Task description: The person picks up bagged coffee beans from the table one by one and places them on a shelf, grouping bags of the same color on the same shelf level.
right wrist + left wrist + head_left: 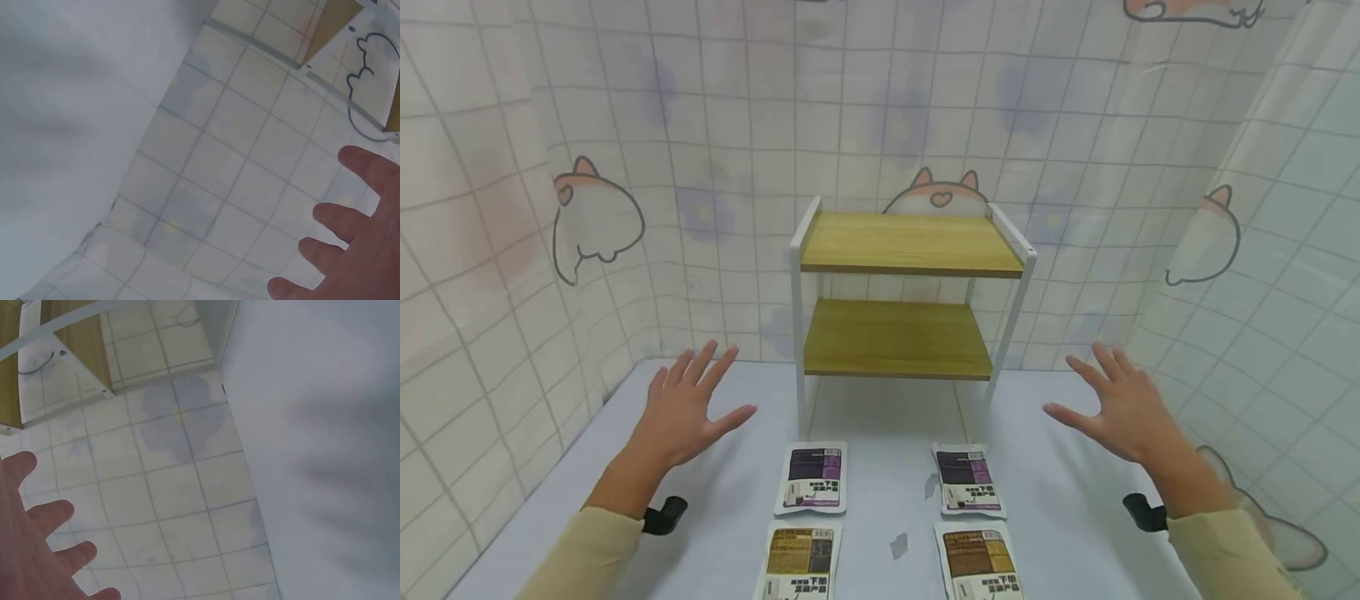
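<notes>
My left hand (681,421) hovers over the white table on the left, fingers spread, holding nothing. On the other side my right hand (1123,417) is likewise spread and bare above the table. Between them lie flat pouches: a purple-labelled pouch (812,477) at back left, another purple-labelled pouch (968,480) at back right, a yellow-labelled pouch (800,560) at front left and a brown-labelled pouch (979,560) at front right. Neither hand touches a pouch. In the wrist views, the left hand's fingers (53,515) and the right hand's fingers (340,222) are extended and apart.
A two-tier shelf with wooden boards (910,242) and a white frame stands at the back middle of the table (887,492). Behind and along both sides hangs a checked curtain (737,125) with animal drawings. Dark wrist straps (664,515) show at both cuffs.
</notes>
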`<act>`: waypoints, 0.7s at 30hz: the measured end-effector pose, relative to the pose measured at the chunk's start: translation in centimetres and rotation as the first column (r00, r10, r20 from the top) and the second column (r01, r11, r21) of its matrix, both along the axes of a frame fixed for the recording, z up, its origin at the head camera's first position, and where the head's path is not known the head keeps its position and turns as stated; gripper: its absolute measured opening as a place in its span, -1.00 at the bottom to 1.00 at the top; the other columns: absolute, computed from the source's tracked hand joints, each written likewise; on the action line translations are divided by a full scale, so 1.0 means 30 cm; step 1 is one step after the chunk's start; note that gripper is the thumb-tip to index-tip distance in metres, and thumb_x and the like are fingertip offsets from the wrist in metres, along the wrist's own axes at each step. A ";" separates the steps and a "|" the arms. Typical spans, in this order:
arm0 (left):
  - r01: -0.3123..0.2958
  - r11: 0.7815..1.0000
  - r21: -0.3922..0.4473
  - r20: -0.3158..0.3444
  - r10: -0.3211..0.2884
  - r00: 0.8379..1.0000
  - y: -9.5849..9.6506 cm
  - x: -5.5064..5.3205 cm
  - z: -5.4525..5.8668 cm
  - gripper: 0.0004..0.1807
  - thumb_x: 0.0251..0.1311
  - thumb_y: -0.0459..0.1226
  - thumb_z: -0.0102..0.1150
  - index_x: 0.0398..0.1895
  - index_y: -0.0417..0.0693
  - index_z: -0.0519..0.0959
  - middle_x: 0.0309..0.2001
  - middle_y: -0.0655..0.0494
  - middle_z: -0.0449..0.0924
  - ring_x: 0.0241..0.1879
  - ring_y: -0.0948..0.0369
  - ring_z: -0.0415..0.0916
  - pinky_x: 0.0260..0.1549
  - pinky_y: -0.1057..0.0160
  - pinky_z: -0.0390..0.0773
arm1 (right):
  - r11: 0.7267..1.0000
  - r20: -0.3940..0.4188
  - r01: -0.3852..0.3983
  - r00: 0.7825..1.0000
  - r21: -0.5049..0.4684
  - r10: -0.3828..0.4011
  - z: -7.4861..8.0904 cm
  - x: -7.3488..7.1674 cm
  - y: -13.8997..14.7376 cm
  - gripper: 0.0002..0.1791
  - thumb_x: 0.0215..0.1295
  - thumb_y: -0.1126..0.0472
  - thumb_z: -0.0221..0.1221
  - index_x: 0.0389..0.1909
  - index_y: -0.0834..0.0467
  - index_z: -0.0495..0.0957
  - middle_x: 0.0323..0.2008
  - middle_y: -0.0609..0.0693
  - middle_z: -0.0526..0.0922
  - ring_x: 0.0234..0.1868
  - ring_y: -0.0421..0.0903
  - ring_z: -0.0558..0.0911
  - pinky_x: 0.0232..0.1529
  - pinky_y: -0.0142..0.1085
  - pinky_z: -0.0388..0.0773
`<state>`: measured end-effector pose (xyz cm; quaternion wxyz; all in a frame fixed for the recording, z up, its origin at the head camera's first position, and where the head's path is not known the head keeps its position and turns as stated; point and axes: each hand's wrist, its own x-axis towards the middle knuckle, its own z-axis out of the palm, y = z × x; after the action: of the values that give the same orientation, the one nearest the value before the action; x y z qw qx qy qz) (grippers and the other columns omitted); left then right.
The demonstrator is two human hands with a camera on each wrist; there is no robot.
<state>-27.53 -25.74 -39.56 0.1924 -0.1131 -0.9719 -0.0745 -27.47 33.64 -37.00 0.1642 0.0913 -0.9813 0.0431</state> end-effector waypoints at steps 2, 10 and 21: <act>0.013 1.000 0.013 -0.022 -0.013 1.000 0.007 -0.002 -0.008 0.04 0.23 0.35 0.12 0.65 0.13 0.02 0.63 -0.20 -0.03 0.56 -0.35 -0.06 0.43 -0.51 -0.07 | 1.000 -0.005 -0.008 1.000 -0.012 0.008 -0.010 0.003 -0.007 0.06 0.18 -0.52 0.16 0.50 0.13 0.29 0.56 0.41 0.07 0.53 0.52 0.03 0.38 0.56 -0.01; 0.044 0.996 0.072 -0.056 -0.040 0.998 0.047 -0.005 -0.035 0.00 0.25 0.29 0.16 0.64 0.11 0.06 0.62 -0.20 0.03 0.54 -0.32 0.03 0.42 -0.46 0.08 | 0.998 -0.030 -0.040 0.999 -0.056 0.038 -0.042 0.018 -0.048 0.04 0.17 -0.49 0.20 0.49 0.11 0.30 0.56 0.39 0.11 0.54 0.48 0.06 0.38 0.54 0.02; 0.103 0.963 0.247 -0.080 -0.086 0.993 0.121 0.007 -0.065 -0.04 0.27 0.17 0.22 0.63 0.08 0.09 0.60 -0.18 0.11 0.53 -0.24 0.12 0.40 -0.40 0.21 | 0.979 -0.027 -0.074 0.997 -0.190 0.071 -0.094 0.048 -0.118 0.00 0.18 -0.39 0.28 0.53 0.05 0.27 0.59 0.30 0.08 0.55 0.42 0.12 0.29 0.55 0.18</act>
<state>-27.31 -22.11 -41.50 0.2346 -0.1364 -0.9411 -0.2020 -26.04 30.10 -39.81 0.1802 0.1113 -0.9670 0.1418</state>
